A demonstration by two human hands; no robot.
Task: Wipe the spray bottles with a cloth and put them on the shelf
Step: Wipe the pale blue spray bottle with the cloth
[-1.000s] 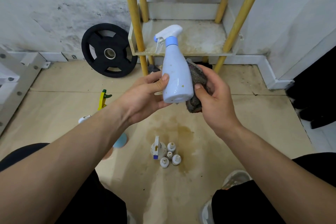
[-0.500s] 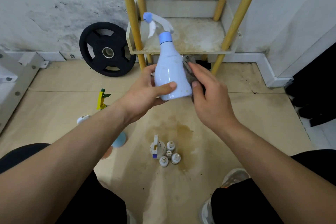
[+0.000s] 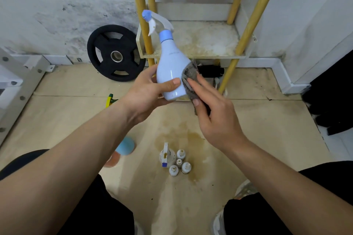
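Task is early, by the look of it. One bottle is mid-wipe, held up in the air in front of the shelf's front edge, upright with a slight tilt, nozzle pointing left. The left hand grips its lower body, thumb across the front. The right hand holds a grey cloth between thumb and fingers and presses it against the bottle's right side. The shelf board in view is stained and carries no bottle, so I judge nothing has been put away on this level; higher levels are out of frame. Left to do: a white sprayer stands on the floor with small bottles bunched just beside it, at the near edge of a brown stain. A yellow-green sprayer and a blue thing show partly behind the left forearm; can't tell what the blue one is. Contents: the held bottle is opaque, so its fill level can't be read. The small bottles are capped, insides not visible.
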